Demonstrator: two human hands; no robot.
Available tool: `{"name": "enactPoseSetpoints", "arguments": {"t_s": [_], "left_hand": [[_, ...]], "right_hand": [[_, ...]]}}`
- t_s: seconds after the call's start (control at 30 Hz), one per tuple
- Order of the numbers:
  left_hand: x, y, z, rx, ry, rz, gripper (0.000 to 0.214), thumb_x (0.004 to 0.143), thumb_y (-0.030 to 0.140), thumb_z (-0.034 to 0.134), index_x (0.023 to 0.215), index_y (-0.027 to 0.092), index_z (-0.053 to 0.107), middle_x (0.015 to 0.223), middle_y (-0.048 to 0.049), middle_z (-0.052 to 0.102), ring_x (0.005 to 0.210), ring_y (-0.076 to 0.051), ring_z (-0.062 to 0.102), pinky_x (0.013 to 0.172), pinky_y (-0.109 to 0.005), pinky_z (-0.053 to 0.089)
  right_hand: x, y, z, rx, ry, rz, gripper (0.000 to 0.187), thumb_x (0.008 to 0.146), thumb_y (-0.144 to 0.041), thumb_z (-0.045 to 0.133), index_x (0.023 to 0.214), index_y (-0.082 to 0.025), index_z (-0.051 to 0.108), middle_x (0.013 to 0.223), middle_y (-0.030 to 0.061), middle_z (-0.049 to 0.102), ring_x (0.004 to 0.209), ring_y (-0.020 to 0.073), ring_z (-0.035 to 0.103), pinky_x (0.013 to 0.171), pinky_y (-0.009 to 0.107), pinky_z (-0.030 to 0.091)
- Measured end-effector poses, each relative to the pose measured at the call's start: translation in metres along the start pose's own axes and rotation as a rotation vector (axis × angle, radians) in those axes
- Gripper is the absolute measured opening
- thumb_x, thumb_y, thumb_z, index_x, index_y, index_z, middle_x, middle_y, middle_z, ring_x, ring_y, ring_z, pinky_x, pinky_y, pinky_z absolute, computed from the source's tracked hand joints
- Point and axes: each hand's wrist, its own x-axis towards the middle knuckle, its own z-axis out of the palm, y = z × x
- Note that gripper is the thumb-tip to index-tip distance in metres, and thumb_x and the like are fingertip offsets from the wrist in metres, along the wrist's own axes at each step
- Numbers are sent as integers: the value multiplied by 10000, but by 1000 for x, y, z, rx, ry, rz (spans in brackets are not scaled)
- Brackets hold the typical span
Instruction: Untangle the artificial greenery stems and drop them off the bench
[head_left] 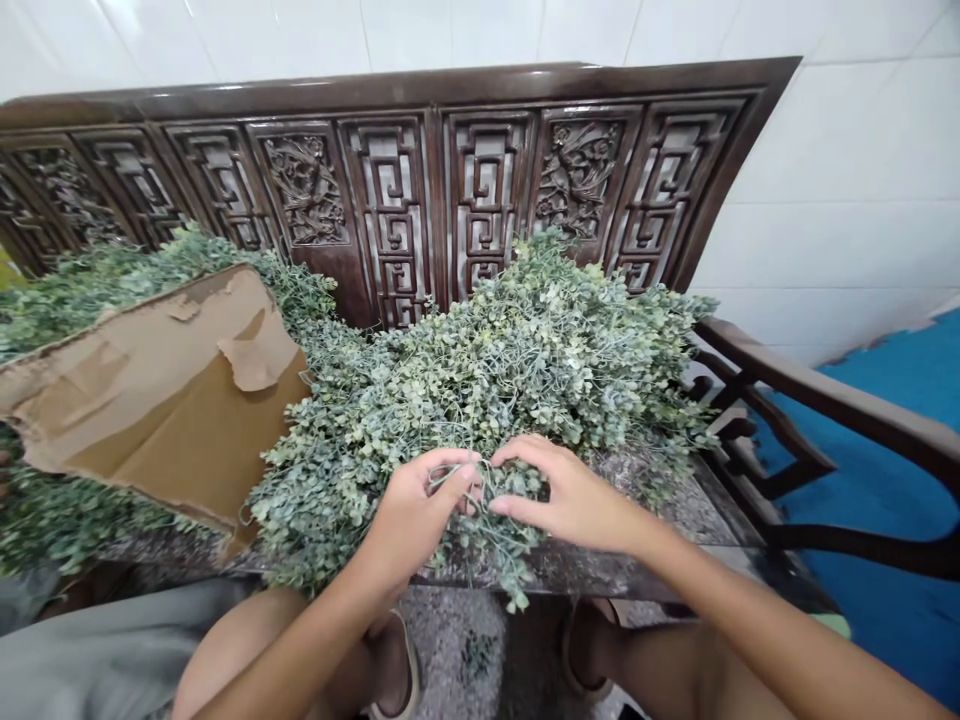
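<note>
Your left hand [415, 522] is curling shut around thin stems of the artificial greenery [487, 380] heaped on the carved wooden bench [390, 200], while your right hand [568, 497] is half closed, pressing into the same tangle near the bench's front edge. Because the stems are interlocking, a hard tug could be dragging the heap and the cardboard sheet [161, 390] over that edge.

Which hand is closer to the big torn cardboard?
Left. The left hand is nearer, just to the right of the torn cardboard and not touching it, among the leafy sprigs. The right hand is farther away, on the left hand's other side.
</note>
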Motion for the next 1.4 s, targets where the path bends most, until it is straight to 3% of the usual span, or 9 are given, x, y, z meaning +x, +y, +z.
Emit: {"name": "enactPoseSetpoints", "arguments": {"t_s": [0.33,0.47,0.6,0.7,0.77,0.87,1.0,1.13,1.4], "left_hand": [[1,-3,-3,-76,58,-51,232,873,387,599,974,184,649,813,0,639,625,-102,529,545,-210,392],[2,-1,-4,-85,93,-58,212,865,393,590,921,190,616,761,14,617,593,-97,502,525,-206,363],[2,0,-3,-98,113,-23,211,866,390,564,897,183,590,878,-16,672,604,-99,500,534,-219,375],[3,1,-4,-100,123,-21,213,865,392,565,897,182,574,864,-19,674,611,-104,480,540,-218,368],[4,2,-7,-97,140,-21,214,858,399,573,891,188,567,822,-8,656,616,-110,466,541,-215,357],[4,7,-12,-81,175,-31,219,855,411,568,827,194,552,752,12,606,602,-111,440,545,-216,345],[0,16,-17,62,62,-16,226,839,422,598,809,199,577,731,19,576,662,-128,488,619,-231,385],[-5,12,-12,335,-169,-4,336,673,385,773,931,207,651,773,22,598,700,-145,522,636,-243,396],[-2,3,-10,482,-147,120,152,829,317,606,821,202,705,802,-17,716,737,-177,615,747,-287,457]], "right_hand": [[-2,7,-12,-59,-119,-47,430,827,-403,756,1212,-261,629,1154,48,671,1001,222,619,921,382,483],[-4,10,-16,-74,-96,-41,393,876,-339,702,1252,-273,611,1157,51,667,948,205,620,883,376,492],[-4,9,-18,-136,-40,-29,390,912,-294,642,1299,-290,587,1137,60,643,958,210,596,880,380,472],[-4,10,-20,-209,-23,-12,152,943,-299,581,1042,-239,681,962,54,605,859,201,563,793,347,447],[-4,12,-22,-245,1,-2,222,958,-318,545,786,-202,623,821,30,542,753,179,517,701,309,404],[-4,17,-24,-265,45,48,318,962,-304,510,664,-202,463,693,-15,454,649,149,446,622,275,327],[-4,19,-22,-240,57,164,298,958,-285,470,677,-215,402,564,-62,378,542,128,383,569,257,280],[-3,10,-17,-174,63,175,237,964,-259,411,747,-211,492,685,-25,599,615,145,520,607,254,343],[-3,3,-16,-127,46,171,233,937,-205,415,828,-204,620,715,-16,656,614,148,561,613,259,388]]}}
